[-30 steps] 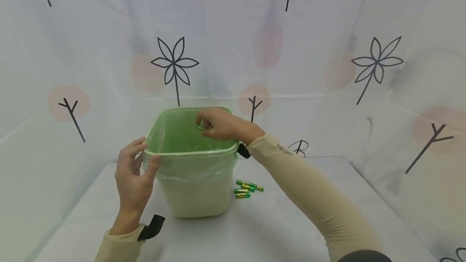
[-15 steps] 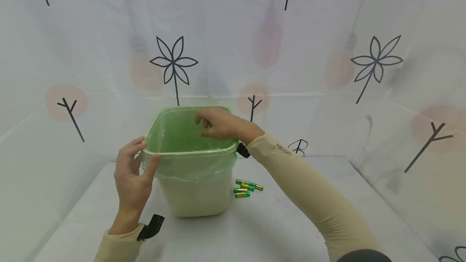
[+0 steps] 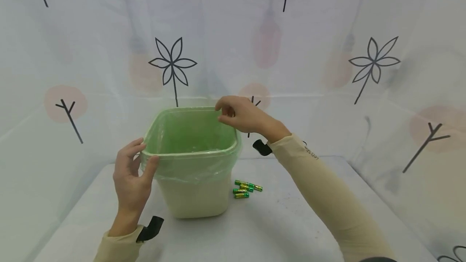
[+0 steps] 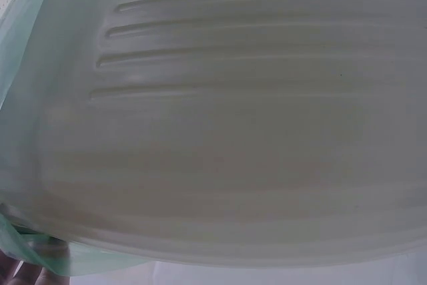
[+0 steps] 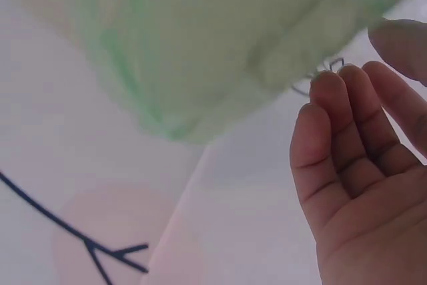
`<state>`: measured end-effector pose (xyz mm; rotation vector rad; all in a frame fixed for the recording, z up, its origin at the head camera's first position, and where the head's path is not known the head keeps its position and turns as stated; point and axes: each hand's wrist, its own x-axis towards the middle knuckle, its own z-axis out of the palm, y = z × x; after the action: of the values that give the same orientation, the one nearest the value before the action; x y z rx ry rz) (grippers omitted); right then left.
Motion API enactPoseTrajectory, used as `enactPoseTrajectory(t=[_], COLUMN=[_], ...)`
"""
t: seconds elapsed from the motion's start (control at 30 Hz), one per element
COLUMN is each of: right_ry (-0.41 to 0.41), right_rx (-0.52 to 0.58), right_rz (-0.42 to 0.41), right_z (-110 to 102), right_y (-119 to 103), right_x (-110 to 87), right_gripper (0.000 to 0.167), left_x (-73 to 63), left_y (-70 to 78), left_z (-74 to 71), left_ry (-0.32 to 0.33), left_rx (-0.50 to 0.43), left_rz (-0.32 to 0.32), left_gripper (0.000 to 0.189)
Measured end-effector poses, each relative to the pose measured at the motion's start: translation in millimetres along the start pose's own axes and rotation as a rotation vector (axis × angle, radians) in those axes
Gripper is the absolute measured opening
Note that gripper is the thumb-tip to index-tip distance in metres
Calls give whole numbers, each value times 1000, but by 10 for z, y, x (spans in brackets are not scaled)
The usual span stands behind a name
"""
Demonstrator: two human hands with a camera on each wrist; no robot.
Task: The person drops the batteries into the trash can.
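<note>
A cream trash bin (image 3: 196, 201) stands on the table, with a green plastic bag (image 3: 193, 169) lining it and folded down over its rim. At its near left corner, my left hand (image 3: 132, 183) holds the rim, thumb at the front and fingers along the side. My right hand (image 3: 244, 116) hovers by the bin's right back rim, fingers loosely bent and holding nothing; the right wrist view shows those fingers (image 5: 347, 131) bare beside the bag. Right of the bin lie several green and gold batteries (image 3: 242, 191). The bin's bottom inside is hidden.
A white tabletop (image 3: 291, 221) carries the bin and batteries. White cloth walls (image 3: 225, 23) with plant drawings enclose it at the back and sides. Black wrist cameras (image 3: 151, 229) sit on both sleeves.
My right hand let go of a battery over the inside of the bin, then moved right and up to the rim. The left hand stays at the bin's left corner.
</note>
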<state>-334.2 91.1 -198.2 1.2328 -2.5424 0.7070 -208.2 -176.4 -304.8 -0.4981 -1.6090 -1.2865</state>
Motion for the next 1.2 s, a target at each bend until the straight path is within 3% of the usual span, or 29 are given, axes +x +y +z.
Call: enactPoseTrajectory(t=[0.17,0.37,0.63,1.2], right_ry=[72,87,-23,-216], right_rx=[28,48,71,100], right_rz=[40,125,190,307], right_z=[-71,-34,325,1110], right_y=[178,400,694,1066], right_x=[-220,-506,-810,-1309], right_gripper=[24,19,20,21], left_x=[-3,2,3,-3], left_y=[4,-19,-14,-16], left_z=[-1,38,30,8], left_ry=[1,5,22,17], left_rx=[9,-42,-53,-55], left_rz=[3,7,12,16], left_gripper=[34,34,34,34])
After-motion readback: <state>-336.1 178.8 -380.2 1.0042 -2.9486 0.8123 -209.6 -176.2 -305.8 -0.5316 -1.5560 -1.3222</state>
